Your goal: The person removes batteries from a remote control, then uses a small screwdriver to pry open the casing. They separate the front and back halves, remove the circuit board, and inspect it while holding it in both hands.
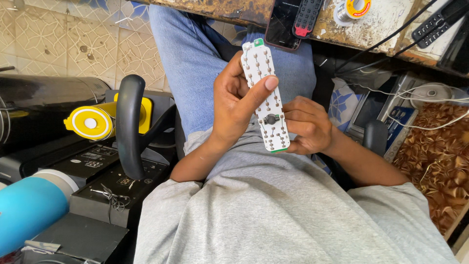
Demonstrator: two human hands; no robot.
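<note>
Left hand (234,105) grips a long white circuit board (266,95) of the kind found inside a remote control, fingers curled behind it and the thumb pressed flat across its front, about halfway along. Right hand (308,124) closes on the lower end of the same board, fingers folded against its right edge; the fingertips are tucked out of sight, so how firmly they pinch is hard to say. That board is held over the person's lap, above the blue jeans (195,63) and grey shirt (273,205), tilted so its top end points toward the counter (381,24). It carries rows of small round contact pads, a dark round part near its lower end and a small green tab at its top.

Just beyond the board's top end, on the counter's edge, lies a black phone (283,24), with a black remote casing (308,17) overlapping it. Farther right of the board on the counter sit a spool of solder wire (352,9) and another black remote (437,22). Left of the board stands a black chair armrest (129,122), with a yellow roll (95,121) behind it and a blue cylinder (27,210) lower down.
</note>
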